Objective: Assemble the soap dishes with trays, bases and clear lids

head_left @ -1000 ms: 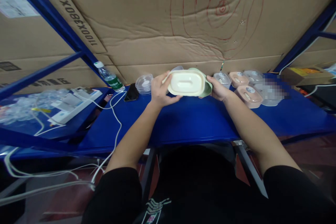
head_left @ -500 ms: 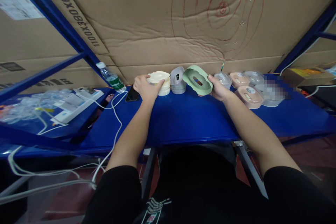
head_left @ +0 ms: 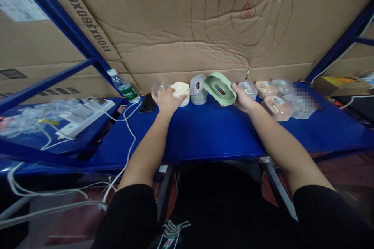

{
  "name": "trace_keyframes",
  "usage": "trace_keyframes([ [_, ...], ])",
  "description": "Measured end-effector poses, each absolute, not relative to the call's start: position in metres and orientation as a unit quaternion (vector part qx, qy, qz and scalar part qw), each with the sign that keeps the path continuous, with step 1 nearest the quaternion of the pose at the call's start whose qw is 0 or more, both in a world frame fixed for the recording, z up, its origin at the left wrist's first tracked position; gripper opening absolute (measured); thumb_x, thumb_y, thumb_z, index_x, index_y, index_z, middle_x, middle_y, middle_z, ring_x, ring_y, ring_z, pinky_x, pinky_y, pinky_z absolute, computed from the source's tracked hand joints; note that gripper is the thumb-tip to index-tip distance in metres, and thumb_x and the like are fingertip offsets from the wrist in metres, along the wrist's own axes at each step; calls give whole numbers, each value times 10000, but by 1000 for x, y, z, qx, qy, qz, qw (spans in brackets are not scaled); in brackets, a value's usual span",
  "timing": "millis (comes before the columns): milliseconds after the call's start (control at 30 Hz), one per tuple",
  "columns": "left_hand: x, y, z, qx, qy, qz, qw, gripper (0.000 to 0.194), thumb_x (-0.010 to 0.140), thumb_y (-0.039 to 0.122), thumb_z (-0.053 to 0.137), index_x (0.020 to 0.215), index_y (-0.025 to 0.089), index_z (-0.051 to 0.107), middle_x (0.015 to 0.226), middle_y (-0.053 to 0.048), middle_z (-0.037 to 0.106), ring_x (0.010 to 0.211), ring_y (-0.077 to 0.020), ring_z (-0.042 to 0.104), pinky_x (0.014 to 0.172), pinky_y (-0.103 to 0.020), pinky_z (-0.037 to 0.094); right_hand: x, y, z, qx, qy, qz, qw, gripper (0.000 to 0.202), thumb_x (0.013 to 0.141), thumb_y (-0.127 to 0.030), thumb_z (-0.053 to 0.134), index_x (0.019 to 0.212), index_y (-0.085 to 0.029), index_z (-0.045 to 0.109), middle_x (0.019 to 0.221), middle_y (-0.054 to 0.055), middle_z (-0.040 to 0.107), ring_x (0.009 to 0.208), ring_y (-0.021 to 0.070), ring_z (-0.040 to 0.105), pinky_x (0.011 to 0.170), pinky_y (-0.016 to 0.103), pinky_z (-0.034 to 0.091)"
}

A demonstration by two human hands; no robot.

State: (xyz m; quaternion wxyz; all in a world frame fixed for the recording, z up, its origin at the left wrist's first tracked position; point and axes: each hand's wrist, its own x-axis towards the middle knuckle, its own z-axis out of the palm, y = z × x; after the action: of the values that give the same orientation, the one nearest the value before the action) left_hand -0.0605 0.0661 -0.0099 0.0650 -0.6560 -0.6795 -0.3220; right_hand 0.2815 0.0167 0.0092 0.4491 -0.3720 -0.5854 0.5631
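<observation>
Right hand: the right hand was closed on the near-right end of the green shell, thumb against its rim, other fingers mostly hidden behind and below.
Green shell: it lay just left of the right palm, tilted so that its hollow side and oval slot faced the wearer, above the table.
Left hand: the left hand reached over the cream pieces, thumb near their front edge and apart from the fingers; whether it gripped anything could not be told.
Cream pieces: they sat stacked just right of the left fingers, beside the grey pieces.
Clear tub: the clear tub stood behind the left fingers, partly covered.
Blue table: the blue table also bore a dark phone, a green-labelled bottle and, beyond the right hand, lidded boxes, some pink, some clear.
Backdrop: a cardboard panel with red hand-drawn rings rose behind, between blue frame bars.
Left side: a white cable hung over the table's front edge.
</observation>
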Motion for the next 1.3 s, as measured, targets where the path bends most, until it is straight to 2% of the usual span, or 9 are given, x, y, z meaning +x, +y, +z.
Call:
trace_keyframes([
  [100, -63, 66, -8, -678, -669, -295, 70, 551, 918, 676, 789, 1241, 229, 774, 1434, -195, 741, 1477, -474, 584, 1343, -706, 209, 282, 18, 8, -368, -576, 564, 464, 853, 945, -969, 522, 1379, -266, 736, 1134, 145, 861, 1074, 382, 821, 899, 565, 693],
  [300, -63, 64, -5, -689, -657, -289, 102, 517, 923, 651, 805, 1206, 219, 814, 1372, -190, 775, 1328, -461, 669, 1195, -658, 397, 283, 20, 5, -369, -583, 559, 460, 895, 878, -1022, 546, 1326, -274, 751, 1035, 134, 852, 1013, 389, 820, 872, 576, 679],
  [700, -67, 71, -12, -710, -622, -314, 104, 490, 961, 698, 758, 1112, 238, 836, 1250, -192, 800, 1245, -467, 676, 1112, -672, 405, 283, 23, 3, -359, -582, 563, 464, 913, 879, -1022, 548, 1361, -268, 729, 1168, 165, 845, 1142, 435, 800, 905, 621, 677],
  [800, -66, 70, -12, -707, -623, -319, 103, 485, 930, 661, 817, 1138, 223, 828, 1306, -204, 774, 1280, -472, 661, 1119, -671, 408, 283, 23, 4, -356, -574, 569, 469, 872, 886, -993, 576, 1348, -266, 712, 1178, 157, 843, 1152, 424, 798, 923, 614, 669],
  [900, -65, 70, -11, -695, -613, -356, 117, 519, 901, 627, 861, 1199, 205, 811, 1404, -222, 718, 1340, -482, 630, 1135, -677, 403, 280, 21, 5, -326, -566, 580, 486, 773, 871, -888, 695, 1356, -287, 672, 1229, 129, 833, 1175, 406, 793, 924, 604, 671],
  [1033, -58, 66, -9, -742, -499, -427, 130, 462, 979, 608, 771, 1235, 223, 782, 1339, -188, 732, 1318, -419, 664, 1142, -632, 464, 267, 18, 4, -265, -549, 596, 522, 711, 835, -744, 788, 1388, -336, 606, 1302, 80, 813, 1253, 387, 774, 918, 593, 682],
  [1133, -39, 56, -12, -822, -335, -445, 119, 484, 1019, 657, 702, 1242, 232, 763, 1292, -159, 756, 1231, -342, 725, 1067, -535, 583, 249, 14, -2, -246, -524, 612, 539, 722, 827, -782, 798, 1379, -366, 590, 1353, 63, 804, 1292, 363, 758, 942, 574, 686],
  [1233, -12, 41, -17, -876, -223, -412, 116, 545, 1023, 690, 709, 1309, 228, 745, 1341, -157, 760, 1197, -300, 764, 972, -456, 657, 231, 9, -8, -244, -515, 617, 542, 768, 809, -838, 803, 1387, -381, 587, 1393, 60, 794, 1301, 352, 750, 970, 569, 684],
  [1300, 2, 34, -21, -892, -197, -386, 130, 405, 1081, 595, 676, 1251, 237, 764, 1296, -135, 783, 1138, -267, 789, 910, -415, 672, 223, 7, -11, -245, -519, 616, 540, 797, 814, -874, 776, 1410, -380, 585, 1408, 67, 788, 1301, 359, 745, 983, 582, 679],
])
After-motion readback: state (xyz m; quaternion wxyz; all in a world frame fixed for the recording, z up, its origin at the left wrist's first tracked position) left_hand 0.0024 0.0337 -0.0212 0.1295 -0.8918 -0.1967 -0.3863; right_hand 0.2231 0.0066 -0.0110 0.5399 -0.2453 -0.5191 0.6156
